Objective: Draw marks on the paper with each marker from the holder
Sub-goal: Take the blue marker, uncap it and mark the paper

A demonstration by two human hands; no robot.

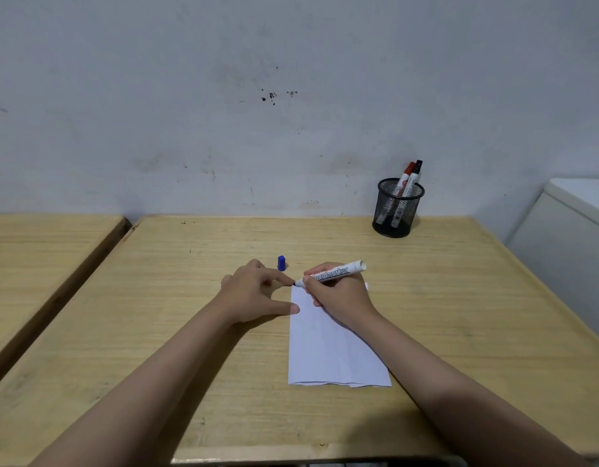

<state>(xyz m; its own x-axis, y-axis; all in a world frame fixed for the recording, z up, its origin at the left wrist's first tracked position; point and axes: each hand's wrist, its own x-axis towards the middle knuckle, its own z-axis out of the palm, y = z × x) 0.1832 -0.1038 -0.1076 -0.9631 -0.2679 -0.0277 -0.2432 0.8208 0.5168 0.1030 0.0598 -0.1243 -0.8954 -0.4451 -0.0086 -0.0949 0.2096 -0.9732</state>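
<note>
A white sheet of paper [332,352] lies on the wooden desk [460,315]. My right hand [338,298] grips an uncapped white board marker [332,274], its tip touching the paper's far left corner. My left hand [257,294] rests flat on the desk beside the paper's left edge, fingers spread, thumb on the edge. The marker's blue cap [281,263] lies on the desk just beyond my left hand. A black mesh holder [397,210] stands at the back right with a red-capped marker [406,178] and a black-capped marker [415,175] inside.
A second wooden desk [38,264] sits to the left across a narrow gap. A white cabinet or appliance [574,237] stands at the right edge. A stained wall rises directly behind the desks.
</note>
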